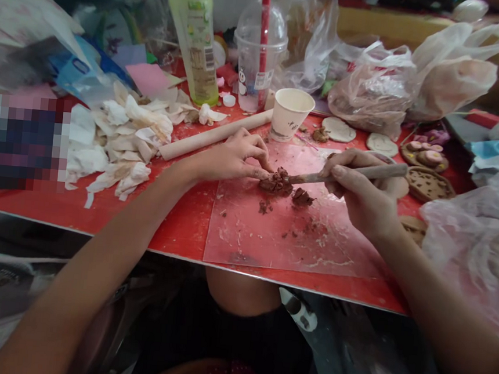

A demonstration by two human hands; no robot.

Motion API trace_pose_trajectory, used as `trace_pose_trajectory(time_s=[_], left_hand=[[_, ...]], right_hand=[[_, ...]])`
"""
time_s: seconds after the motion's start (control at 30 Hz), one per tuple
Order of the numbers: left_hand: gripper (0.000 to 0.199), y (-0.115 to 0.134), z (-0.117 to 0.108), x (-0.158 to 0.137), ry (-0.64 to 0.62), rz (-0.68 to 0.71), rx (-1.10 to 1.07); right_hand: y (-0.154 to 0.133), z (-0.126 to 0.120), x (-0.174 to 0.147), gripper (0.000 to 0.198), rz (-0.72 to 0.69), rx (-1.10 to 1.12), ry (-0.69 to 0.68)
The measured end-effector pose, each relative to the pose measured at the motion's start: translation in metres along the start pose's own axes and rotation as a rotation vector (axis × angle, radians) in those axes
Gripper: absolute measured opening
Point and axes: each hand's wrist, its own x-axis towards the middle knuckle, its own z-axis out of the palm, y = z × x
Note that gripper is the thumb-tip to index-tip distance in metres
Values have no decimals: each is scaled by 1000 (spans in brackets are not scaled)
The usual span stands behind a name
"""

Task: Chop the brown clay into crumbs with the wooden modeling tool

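Note:
On a clear plastic sheet (245, 233) lies a lumpy brown clay piece (278, 182) with a rough, ruffled top. My left hand (239, 156) reaches in from the left, its thumb and fingertips pinching that piece's left edge. A grey-brown wooden modelling tool (364, 170) is gripped in my right hand (358, 188), and its tip touches the clay from the right. Just in front sits a smaller brown clay lump (303, 197), with clay crumbs (265, 206) scattered around.
Behind the sheet stand a paper cup (291, 115), a rolling pin (219, 133), a lidded plastic cup (259, 60) and a green bottle (194, 42). Crumpled tissues (118, 135) pile up at left. Clay discs (338, 129) and plastic bags (476, 242) crowd the right side.

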Motion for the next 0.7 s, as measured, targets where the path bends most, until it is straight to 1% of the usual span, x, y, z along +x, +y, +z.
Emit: trace_pose_trajectory(time_s=[0.13, 0.23, 0.4, 0.57, 0.7], left_hand=[[28, -2, 3, 2, 18, -1, 12], [26, -3, 5, 2, 35, -4, 15], [25, -1, 7, 3, 20, -16, 38], [23, -2, 8, 4, 5, 3, 75], [23, -2, 8, 5, 4, 1, 65]], right_hand=[[4, 1, -1, 16, -33, -23, 20], [4, 3, -2, 19, -58, -57, 11], [-1, 8, -2, 26, 38, -58, 5], [-2, 12, -2, 24, 105, -23, 6], [0, 12, -1, 20, 137, 8, -35]])
